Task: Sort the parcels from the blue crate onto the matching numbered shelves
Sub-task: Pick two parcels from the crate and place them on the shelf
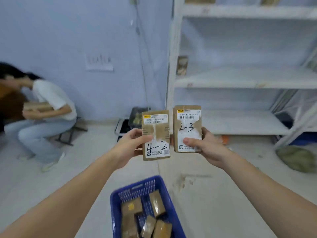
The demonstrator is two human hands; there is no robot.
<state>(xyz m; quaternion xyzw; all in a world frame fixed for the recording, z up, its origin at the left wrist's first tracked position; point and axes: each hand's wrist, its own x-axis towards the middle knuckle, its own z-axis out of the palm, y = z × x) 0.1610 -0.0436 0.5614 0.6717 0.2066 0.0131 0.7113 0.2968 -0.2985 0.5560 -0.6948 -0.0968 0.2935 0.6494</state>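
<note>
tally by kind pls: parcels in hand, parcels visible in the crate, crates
Parcels in hand: 2, the parcel marked 4-2 in the left hand and the parcel marked 2-3 in the right hand
Parcels visible in the blue crate: about 6, some may be hidden
Blue crates: 1
Total: about 9

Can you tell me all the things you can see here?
held boxes: 2, brown, marked 4-2 and 2-3, raised side by side
crate: 1, blue, on the floor below, several brown boxes inside
shelves: 1 white rack, on the right
green bag: 1, on the floor by the rack
seated person: 1, white top, at left
black tray: 1, by the wall
left hand: grip on the 4-2 box
right hand: grip on the 2-3 box
</note>
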